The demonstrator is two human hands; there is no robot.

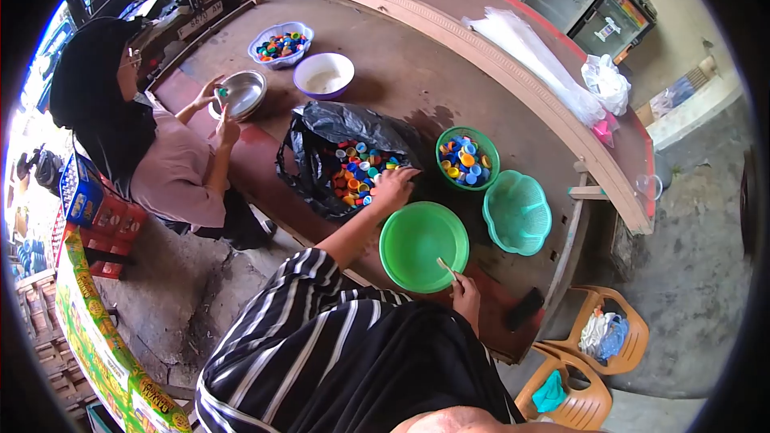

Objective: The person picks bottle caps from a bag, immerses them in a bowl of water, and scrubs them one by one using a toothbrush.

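My left hand (395, 190) reaches over the right side of a black plastic bag (309, 130), its fingers extended by the bag's edge. Inside the bag lies a heap of plastic bottle caps (350, 170) in red, orange, blue, white and green. My right hand (465, 298) is closed around a thin, light-coloured stick-like tool (446, 265), whose tip overlaps the rim of a bright green basin (411, 242). A green basket (443, 138) behind the basin holds blue, yellow and orange caps. Beside it stands a lighter green scalloped basket (517, 212).
At left a co-worker (180, 184) holds a small green piece over a metal bowl (245, 95). Nearby are a white bowl (324, 74) and a scalloped bowl (295, 30) of caps. A raised wooden edge (449, 20) borders the table; orange chairs (634, 337) stand at right.
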